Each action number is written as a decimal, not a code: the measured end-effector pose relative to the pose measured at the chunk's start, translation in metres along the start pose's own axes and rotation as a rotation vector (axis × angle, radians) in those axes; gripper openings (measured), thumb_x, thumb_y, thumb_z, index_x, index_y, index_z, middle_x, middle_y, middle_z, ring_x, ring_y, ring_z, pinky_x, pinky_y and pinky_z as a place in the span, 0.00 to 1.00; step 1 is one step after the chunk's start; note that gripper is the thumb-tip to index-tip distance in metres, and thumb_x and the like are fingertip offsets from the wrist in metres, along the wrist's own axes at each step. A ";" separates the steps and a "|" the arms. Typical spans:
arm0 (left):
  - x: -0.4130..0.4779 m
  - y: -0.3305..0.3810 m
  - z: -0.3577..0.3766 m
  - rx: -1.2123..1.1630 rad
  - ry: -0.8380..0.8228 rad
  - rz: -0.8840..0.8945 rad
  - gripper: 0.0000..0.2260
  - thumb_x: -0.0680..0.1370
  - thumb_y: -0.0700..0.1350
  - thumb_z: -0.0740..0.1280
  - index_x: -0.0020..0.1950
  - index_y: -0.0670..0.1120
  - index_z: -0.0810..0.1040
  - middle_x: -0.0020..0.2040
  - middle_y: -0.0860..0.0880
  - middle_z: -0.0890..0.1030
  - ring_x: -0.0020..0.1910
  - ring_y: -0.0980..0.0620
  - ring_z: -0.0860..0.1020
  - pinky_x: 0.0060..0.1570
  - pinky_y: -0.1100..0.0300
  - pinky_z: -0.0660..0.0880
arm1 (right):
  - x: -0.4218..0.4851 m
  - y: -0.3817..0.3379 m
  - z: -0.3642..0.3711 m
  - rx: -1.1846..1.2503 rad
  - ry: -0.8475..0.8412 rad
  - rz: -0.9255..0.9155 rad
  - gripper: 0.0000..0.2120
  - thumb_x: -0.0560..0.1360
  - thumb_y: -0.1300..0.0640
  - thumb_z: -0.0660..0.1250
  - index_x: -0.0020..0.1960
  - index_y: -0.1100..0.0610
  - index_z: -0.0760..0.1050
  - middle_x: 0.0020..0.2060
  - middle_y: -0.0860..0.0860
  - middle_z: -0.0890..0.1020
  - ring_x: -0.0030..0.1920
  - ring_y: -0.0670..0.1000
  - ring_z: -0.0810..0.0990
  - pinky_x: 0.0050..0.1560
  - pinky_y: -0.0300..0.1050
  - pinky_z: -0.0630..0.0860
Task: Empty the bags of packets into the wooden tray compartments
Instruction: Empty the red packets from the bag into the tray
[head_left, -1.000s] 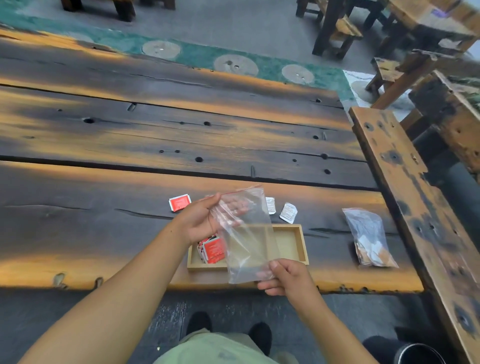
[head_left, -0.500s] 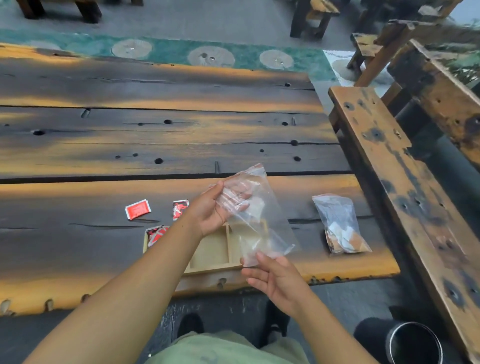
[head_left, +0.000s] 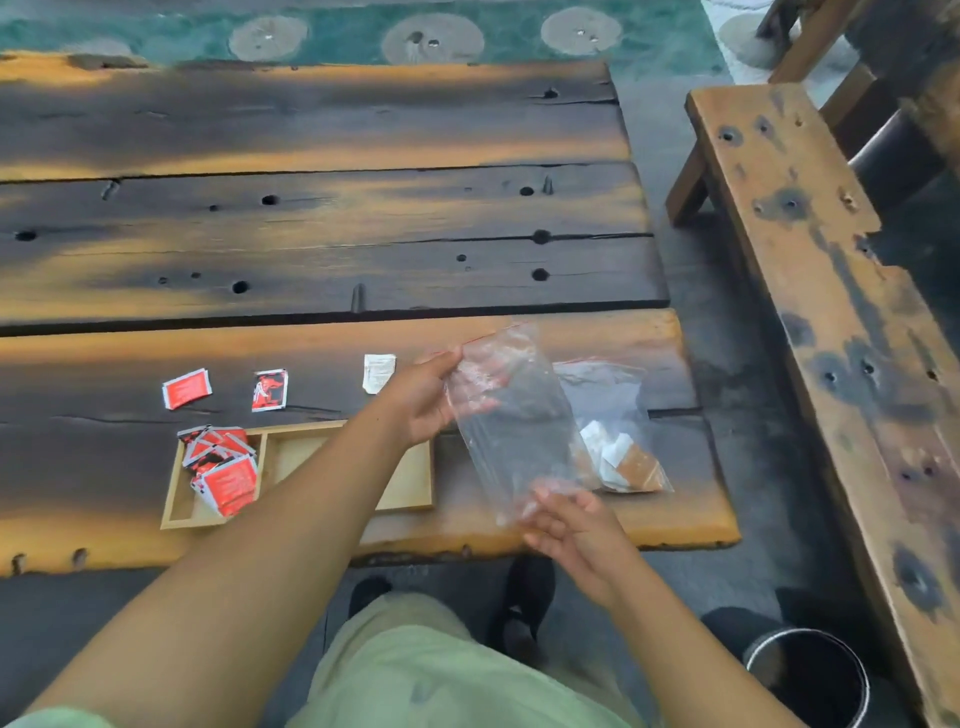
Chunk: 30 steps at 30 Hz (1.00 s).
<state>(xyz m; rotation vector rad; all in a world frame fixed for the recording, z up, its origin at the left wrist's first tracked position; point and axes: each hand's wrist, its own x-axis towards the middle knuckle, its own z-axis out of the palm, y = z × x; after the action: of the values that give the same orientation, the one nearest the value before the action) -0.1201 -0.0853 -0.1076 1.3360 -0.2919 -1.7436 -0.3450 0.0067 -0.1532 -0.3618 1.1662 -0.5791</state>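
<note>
Both hands hold one clear zip bag (head_left: 511, 415) up over the right part of the wooden table (head_left: 311, 234). The left hand (head_left: 423, 400) grips the bag's far, red-striped mouth end, thumb on top and fingers curled beneath the plastic. The right hand (head_left: 576, 530) meets the bag's near bottom edge with loosely bent fingers; whether it pinches the plastic or only touches it cannot be told. No packets are visible inside this bag.

At the far left a red packet (head_left: 186, 388) lies flat on the table, and just to its right lies a red-and-black packet (head_left: 270, 389). Nearer than both sits the wooden tray (head_left: 296, 460). Its left compartment holds a loose pile of red packets (head_left: 223, 467), some leaning over the far rim. The compartment to the right shows bare wood and is partly hidden by the left forearm. A white packet (head_left: 378, 371) lies on the table beyond the tray, just left of the left hand.

Right of the held bag, and partly behind it, a second bag (head_left: 618, 415) lies on the table with white and brown packets inside. Further right stands a scorched wooden bench (head_left: 810, 312), with a dark round bin (head_left: 810, 680) on the floor near its near end.
</note>
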 end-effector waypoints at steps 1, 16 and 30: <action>0.003 -0.002 0.005 0.038 0.012 -0.004 0.13 0.85 0.43 0.57 0.54 0.39 0.79 0.47 0.42 0.86 0.45 0.43 0.86 0.51 0.41 0.79 | 0.003 0.000 -0.011 0.040 0.019 0.018 0.07 0.75 0.57 0.71 0.51 0.57 0.76 0.41 0.55 0.84 0.45 0.55 0.83 0.42 0.47 0.79; 0.086 -0.024 -0.019 0.851 0.245 0.068 0.07 0.77 0.42 0.72 0.49 0.38 0.80 0.42 0.44 0.81 0.38 0.49 0.79 0.38 0.60 0.75 | 0.054 0.023 -0.024 -0.726 0.246 -0.087 0.15 0.75 0.55 0.68 0.33 0.54 0.66 0.24 0.53 0.76 0.22 0.50 0.72 0.30 0.46 0.71; 0.133 -0.022 -0.030 1.732 0.013 0.330 0.10 0.78 0.47 0.68 0.54 0.41 0.76 0.53 0.42 0.77 0.52 0.40 0.77 0.50 0.48 0.75 | 0.069 0.018 -0.007 -1.558 0.396 -0.149 0.13 0.80 0.42 0.60 0.51 0.52 0.68 0.41 0.51 0.82 0.44 0.56 0.82 0.42 0.52 0.79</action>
<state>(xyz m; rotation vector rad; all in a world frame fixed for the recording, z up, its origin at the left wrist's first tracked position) -0.1082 -0.1634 -0.2204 2.1310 -2.1815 -0.9271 -0.3284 -0.0201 -0.2170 -1.7133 1.8159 0.2885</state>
